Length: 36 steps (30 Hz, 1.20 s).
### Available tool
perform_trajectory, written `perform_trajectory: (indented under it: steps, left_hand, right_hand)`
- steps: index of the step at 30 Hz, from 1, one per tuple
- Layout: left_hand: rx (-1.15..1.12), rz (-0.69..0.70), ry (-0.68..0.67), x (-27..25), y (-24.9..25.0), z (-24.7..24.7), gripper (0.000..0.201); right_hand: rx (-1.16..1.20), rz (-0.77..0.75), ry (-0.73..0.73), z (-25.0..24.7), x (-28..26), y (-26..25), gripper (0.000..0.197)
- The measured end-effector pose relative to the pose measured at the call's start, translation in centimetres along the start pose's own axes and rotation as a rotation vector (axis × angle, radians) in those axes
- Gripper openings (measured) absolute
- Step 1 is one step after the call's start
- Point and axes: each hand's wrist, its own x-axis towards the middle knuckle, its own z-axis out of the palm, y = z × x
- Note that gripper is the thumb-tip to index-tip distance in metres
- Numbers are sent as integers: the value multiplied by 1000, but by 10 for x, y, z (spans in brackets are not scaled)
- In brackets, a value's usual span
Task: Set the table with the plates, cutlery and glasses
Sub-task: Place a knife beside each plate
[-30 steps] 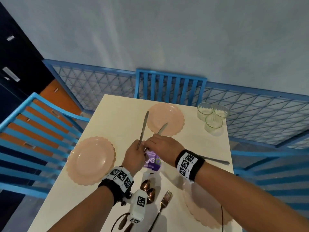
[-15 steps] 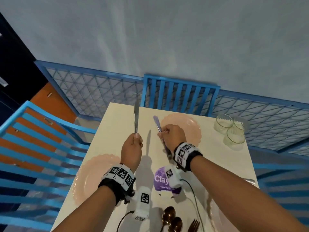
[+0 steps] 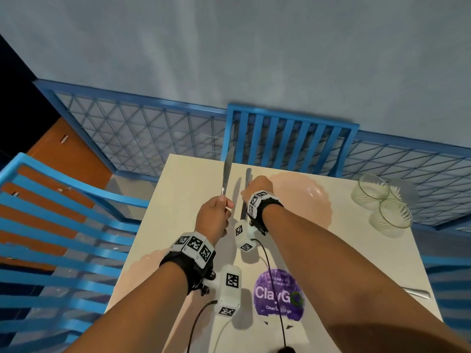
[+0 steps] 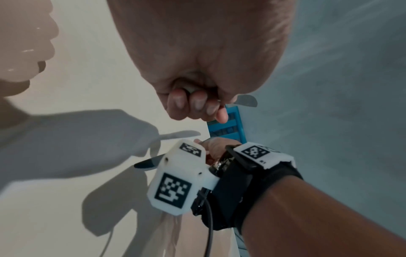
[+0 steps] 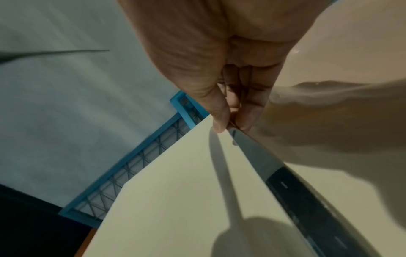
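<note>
Left hand (image 3: pixel 213 217) is clenched round the handle of a knife (image 3: pixel 226 171), blade raised toward 12 o'clock above the cream worktop (image 3: pixel 356 250); right hand (image 3: pixel 257 189) pinches a second knife (image 5: pixel 252 153) between thumb and fingertips, just at 3 o'clock of the first and beside the far pink plate (image 3: pixel 313 197). Outward, three glasses (image 3: pixel 382 202) cluster at 2 o'clock near the worktop corner, another pink plate (image 3: pixel 137 271) lies at 8 o'clock under the left forearm, and a purple sticker (image 3: pixel 279 295) sits at 6 o'clock.
</note>
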Motion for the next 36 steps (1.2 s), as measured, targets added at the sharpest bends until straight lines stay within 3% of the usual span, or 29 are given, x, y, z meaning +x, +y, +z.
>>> perform_trajectory:
  steps: [5,8,12,26,31,36]
  left_hand:
    - [-38,-13,-26,7,1,-5,37]
    - [-57,-12,-31,10,3,-5,37]
    - [-63,-13,-27,9,2,-7,37]
    - [-64,-24,-11,6,-7,-21,37]
    - [-80,-34,-1,5,-12,-24,37]
    - [-92,-25,9,5,-13,-26,37]
  right_hand:
    - [-93,-31,0,7,8,-4,18]
    - [-122,-64,29,11,10,-6,3]
    - [-217,-134,40,16,9,-8,35]
    - [-213,-146,28,12,5,-12,31]
    - [-248,-179,19,10,6,-11,51]
    - [-215,-152,36,12,3,-12,37]
